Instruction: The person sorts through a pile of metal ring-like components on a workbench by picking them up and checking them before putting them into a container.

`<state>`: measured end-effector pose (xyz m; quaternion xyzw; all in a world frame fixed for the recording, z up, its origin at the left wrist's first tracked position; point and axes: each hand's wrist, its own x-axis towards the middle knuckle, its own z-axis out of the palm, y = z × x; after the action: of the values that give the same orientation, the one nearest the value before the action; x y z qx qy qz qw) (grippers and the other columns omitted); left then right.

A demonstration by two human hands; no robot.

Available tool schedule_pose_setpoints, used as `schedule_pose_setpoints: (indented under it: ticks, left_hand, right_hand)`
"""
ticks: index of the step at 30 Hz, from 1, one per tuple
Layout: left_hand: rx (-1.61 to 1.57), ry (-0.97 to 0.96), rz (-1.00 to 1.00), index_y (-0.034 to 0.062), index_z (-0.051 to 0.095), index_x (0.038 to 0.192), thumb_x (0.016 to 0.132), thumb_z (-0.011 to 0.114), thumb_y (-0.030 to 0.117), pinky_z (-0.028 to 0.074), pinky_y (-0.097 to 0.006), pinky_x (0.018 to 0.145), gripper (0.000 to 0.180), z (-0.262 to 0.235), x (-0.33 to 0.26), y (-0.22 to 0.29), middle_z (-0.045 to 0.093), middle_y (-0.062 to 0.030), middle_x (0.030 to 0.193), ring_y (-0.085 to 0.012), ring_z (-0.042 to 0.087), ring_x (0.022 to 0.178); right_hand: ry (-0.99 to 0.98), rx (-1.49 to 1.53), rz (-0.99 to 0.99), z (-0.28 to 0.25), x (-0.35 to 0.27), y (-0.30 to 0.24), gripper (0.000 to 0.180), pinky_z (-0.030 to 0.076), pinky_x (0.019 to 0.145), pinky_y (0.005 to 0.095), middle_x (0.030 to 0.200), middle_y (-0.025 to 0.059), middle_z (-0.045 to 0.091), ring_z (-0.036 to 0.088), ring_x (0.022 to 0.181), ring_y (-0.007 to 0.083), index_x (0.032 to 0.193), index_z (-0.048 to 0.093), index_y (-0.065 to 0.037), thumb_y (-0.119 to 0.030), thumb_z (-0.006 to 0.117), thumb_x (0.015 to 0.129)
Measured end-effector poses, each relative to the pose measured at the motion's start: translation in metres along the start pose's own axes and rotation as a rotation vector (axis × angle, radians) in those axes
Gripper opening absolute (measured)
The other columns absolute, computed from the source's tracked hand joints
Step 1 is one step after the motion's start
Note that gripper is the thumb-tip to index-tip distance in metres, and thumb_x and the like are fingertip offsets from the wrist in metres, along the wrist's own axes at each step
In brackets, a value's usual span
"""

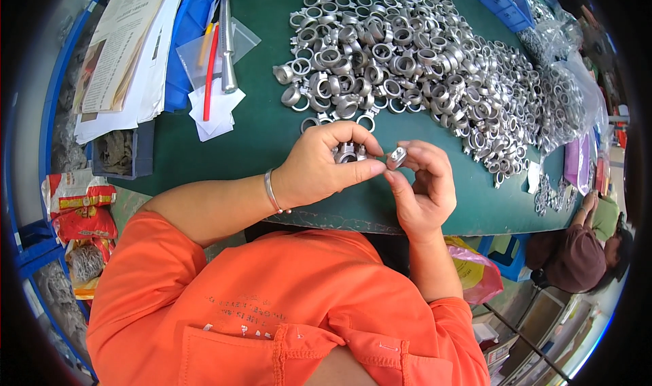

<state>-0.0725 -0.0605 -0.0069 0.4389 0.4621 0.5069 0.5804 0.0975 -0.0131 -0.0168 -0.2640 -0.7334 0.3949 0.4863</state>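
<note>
Left hand [322,168]: several metal rings [346,153] are clasped in curled fingers. Right hand [424,185]: one small metal fitting [396,158] is pinched at fingertips. Ring heap [421,66] is spread toward the bench's [272,128] far edge.

Your 2 hands meet at the near edge of the table [272,124], left hand [319,168] just left of the right hand [422,189], a small metal part [396,158] pinched between them. Behind them sits the big heap of metal rings [414,60], running off to your right. Far left you've got the papers [122,46], with the rod [226,39] lying between papers and heap.
</note>
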Motion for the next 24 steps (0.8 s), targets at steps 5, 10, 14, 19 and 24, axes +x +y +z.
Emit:
schedule_pose_setpoints:
  ticks: [5, 10, 14, 19, 24]
  left_hand:
    - [-0.313, 0.000, -0.182, 0.0008, 0.059, 0.093, 0.088, 0.054, 0.014, 0.040, -0.018, 0.041, 0.015, 0.006, -0.001, 0.000, 0.057, -0.0048, 0.074, -0.0077, 0.053, 0.057]
    - [-0.702, -0.103, -0.393, 0.0039, 0.056, 0.089, 0.086, 0.056, 0.019, 0.040, -0.019, 0.039, 0.015, -0.005, -0.003, -0.005, 0.052, -0.0019, 0.069, -0.0093, 0.054, 0.059]
    - [-0.568, -0.010, -0.376, 0.0032, 0.053, 0.089, 0.087, 0.053, 0.013, 0.039, -0.020, 0.038, 0.010, -0.005, -0.009, -0.001, 0.056, -0.0075, 0.076, -0.0125, 0.054, 0.061]
    - [-0.783, 0.107, -0.390, 0.0025, 0.052, 0.087, 0.086, 0.051, 0.011, 0.038, -0.021, 0.036, 0.008, -0.018, -0.029, 0.000, 0.058, -0.0116, 0.079, -0.0170, 0.057, 0.063]
    - [-0.601, 0.034, -0.582, 0.0000, 0.053, 0.106, 0.092, 0.044, 0.024, 0.044, -0.021, 0.038, 0.030, -0.010, -0.035, 0.004, 0.061, -0.0149, 0.086, -0.0204, 0.064, 0.071]
  right_hand:
    - [-0.171, -0.303, -0.312, -0.001, 0.011, -0.015, 0.027, 0.045, 0.060, 0.0298, 0.080, 0.0088, 0.056, 0.055, 0.069, 0.0229, 0.084, 0.061, -0.002, 0.010, 0.065, 0.060]
    - [-0.311, 0.157, -0.040, 0.005, 0.016, -0.019, 0.021, 0.046, 0.063, 0.0297, 0.082, 0.0096, 0.058, 0.057, 0.071, 0.0223, 0.082, 0.060, -0.001, 0.012, 0.060, 0.066]
    - [-0.302, 0.038, -0.032, -0.004, 0.024, -0.010, 0.016, 0.047, 0.063, 0.0287, 0.081, 0.0107, 0.058, 0.057, 0.070, 0.0223, 0.082, 0.059, 0.000, 0.010, 0.058, 0.070]
    - [-0.365, -0.492, 0.075, -0.013, 0.030, 0.000, 0.024, 0.045, 0.067, 0.0340, 0.084, 0.0107, 0.054, 0.054, 0.079, 0.0269, 0.083, 0.059, -0.002, -0.012, 0.072, 0.066]
    - [-0.438, -0.339, 0.139, -0.010, 0.023, 0.004, 0.020, 0.046, 0.061, 0.0331, 0.082, 0.0090, 0.054, 0.054, 0.071, 0.0257, 0.081, 0.059, -0.002, -0.008, 0.071, 0.066]
